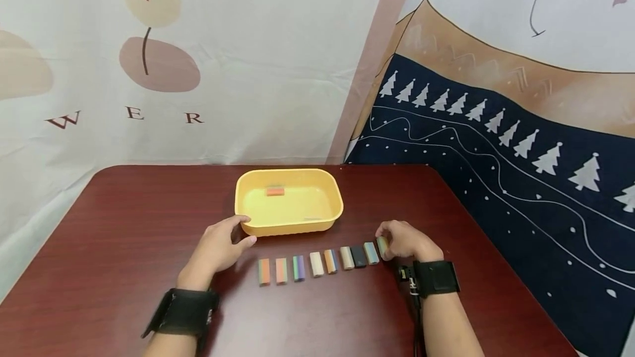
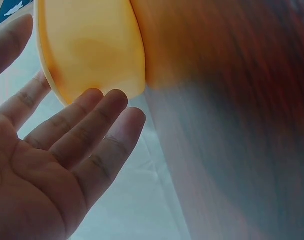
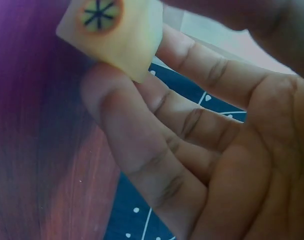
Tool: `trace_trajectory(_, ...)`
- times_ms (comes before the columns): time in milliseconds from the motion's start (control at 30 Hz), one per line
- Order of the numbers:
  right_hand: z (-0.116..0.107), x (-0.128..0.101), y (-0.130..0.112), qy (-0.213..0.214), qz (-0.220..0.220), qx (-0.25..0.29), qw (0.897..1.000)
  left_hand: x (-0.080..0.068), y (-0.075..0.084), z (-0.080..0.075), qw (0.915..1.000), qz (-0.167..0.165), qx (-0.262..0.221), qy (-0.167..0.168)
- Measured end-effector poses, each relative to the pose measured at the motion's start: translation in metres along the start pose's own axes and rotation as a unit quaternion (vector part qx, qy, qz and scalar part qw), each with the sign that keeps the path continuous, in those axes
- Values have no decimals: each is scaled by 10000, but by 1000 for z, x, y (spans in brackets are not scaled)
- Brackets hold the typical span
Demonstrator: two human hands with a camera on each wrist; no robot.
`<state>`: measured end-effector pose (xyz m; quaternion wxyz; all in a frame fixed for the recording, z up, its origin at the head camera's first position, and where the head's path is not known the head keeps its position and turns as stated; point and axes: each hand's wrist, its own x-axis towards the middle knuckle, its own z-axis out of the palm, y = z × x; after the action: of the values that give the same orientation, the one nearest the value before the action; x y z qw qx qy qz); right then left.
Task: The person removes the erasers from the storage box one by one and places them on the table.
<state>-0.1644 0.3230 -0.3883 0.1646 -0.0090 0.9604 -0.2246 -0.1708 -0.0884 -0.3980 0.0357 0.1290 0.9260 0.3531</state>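
Observation:
A yellow tray stands on the dark red table, with one orange block lying inside. My left hand rests open against the tray's near left corner; the left wrist view shows straight fingers beside the tray wall. A row of several coloured blocks lies in front of the tray. At the row's right end my right hand pinches a pale yellow-green block. In the right wrist view that block sits at my fingertips, its end showing an orange circle.
Printed cloth backdrops hang behind the table, and a dark blue one with white trees runs along the right side. Black wrist straps sit on both forearms. The table's right edge is close to my right hand.

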Motion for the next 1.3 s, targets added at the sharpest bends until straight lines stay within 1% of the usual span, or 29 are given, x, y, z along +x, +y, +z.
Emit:
trace_trajectory(233, -4, 13, -15, -117, -64, -80, 9999, -5, -5, -12, 9998, -73, 83, 147)
trace_trajectory(400, -1, 19, -22, -226, -11, 54, 9997, -8, -10, -17, 9997, -123, 119, 178)
trace_trajectory(533, 3, 19, -22, -290, 54, 85, 9995, -10, -13, -16, 9997, -174, 113, 139)
trace_trajectory(733, 6, 18, -18, -258, 3, 80, 9996, -9, -14, -13, 9997, -240, 32, 61)
trace_trajectory(900, 4, 12, -12, -225, -22, 62, 9997, -3, -11, -8, 9997, -232, -64, -3)
trace_trajectory(1033, -2, 6, -6, -219, -158, 114, 9996, 3, -7, -5, 9997, -228, -123, -32)
trace_trajectory(1133, -8, 1, -6, -92, -373, 199, 9991, 7, -6, -3, 9996, -215, -168, -49)
trace_trajectory(1233, -14, -1, -17, 171, -798, 92, 9966, 9, -5, -1, 9995, -239, -187, -70)
trace_trajectory(1300, -18, 2, -33, 312, -1159, -115, 9927, 10, -5, 0, 9995, -259, -182, -87)
